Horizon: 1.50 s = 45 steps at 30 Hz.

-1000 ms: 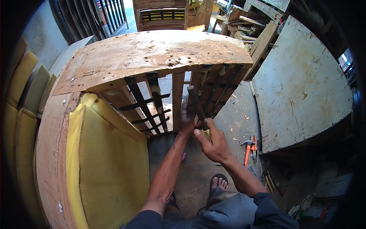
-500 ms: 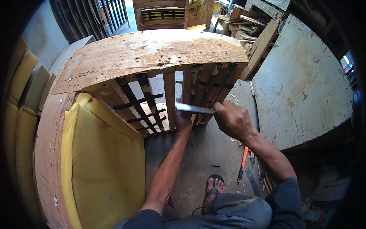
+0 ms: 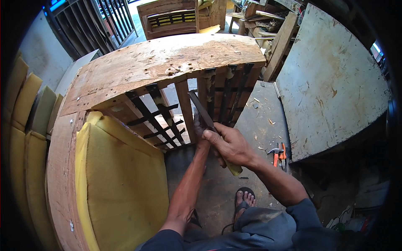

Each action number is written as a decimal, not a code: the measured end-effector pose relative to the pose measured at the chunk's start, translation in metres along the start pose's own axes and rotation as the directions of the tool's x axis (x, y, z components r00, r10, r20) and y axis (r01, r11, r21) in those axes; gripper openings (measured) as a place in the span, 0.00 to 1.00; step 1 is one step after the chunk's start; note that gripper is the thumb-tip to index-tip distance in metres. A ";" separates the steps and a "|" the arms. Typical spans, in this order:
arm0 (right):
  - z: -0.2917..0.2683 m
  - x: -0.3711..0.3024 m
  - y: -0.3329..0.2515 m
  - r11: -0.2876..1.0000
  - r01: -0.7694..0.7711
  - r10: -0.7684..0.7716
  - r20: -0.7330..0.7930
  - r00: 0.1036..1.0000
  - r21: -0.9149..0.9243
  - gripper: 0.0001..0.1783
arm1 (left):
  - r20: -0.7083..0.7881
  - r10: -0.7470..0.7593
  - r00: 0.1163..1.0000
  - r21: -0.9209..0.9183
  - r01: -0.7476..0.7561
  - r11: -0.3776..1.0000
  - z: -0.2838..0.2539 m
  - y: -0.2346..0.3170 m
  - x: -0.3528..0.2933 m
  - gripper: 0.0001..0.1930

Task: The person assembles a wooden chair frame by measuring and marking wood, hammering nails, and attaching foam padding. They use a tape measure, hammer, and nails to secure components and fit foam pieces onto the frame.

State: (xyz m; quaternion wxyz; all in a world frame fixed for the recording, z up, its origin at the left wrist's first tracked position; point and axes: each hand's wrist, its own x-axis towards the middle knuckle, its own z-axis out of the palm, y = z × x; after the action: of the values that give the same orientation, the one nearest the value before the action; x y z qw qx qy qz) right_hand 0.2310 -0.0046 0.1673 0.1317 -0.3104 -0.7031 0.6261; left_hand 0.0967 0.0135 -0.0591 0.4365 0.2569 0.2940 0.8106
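Observation:
A long-bladed knife (image 3: 200,106) with a yellowish handle end is in my right hand (image 3: 230,145). Its fingers are wrapped round the handle, and the dark blade slants up and left across the frame. My left hand (image 3: 197,121) reaches up beside an upright wooden slat (image 3: 184,108); shadow, the blade and my right hand hide most of its fingers. Both belong to a wooden seat frame (image 3: 167,54) standing before me, with black straps (image 3: 157,102) woven across its openings. Yellow foam (image 3: 125,184) covers the inside of its left part.
A hammer (image 3: 275,154) and orange-handled pliers (image 3: 283,152) lie on the floor to the right, near wood chips. A worn pale board (image 3: 331,88) stands at the right. Foam cushions (image 3: 35,167) line the left. Scrap wood (image 3: 278,46) is piled behind.
My right hand has come left and down toward my left wrist, and the knife has turned from nearly level to a steep slant. My left hand stays by the slat. The view has shifted slightly.

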 end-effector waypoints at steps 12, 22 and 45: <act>-0.019 -0.161 0.190 0.950 -0.278 0.177 -0.485 0.856 -0.144 0.17 | -0.033 0.365 0.930 0.635 -0.263 0.727 0.132 0.139 0.048 0.30; 0.007 -0.277 0.258 0.673 -0.660 0.414 -0.570 0.710 -0.334 0.15 | -0.253 0.265 0.930 0.385 -0.154 0.910 0.167 0.142 0.051 0.27; -0.009 -0.318 0.352 0.520 -0.819 0.618 -0.555 0.557 -0.243 0.22 | -0.114 0.390 0.914 0.531 -0.276 0.801 0.153 0.128 0.054 0.28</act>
State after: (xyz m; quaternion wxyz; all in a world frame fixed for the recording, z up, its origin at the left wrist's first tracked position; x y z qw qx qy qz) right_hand 0.5778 -0.1807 -0.1049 -0.0863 -0.7215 -0.5910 0.3502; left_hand 0.1019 0.0411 0.1459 0.1689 0.3192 0.4912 0.7926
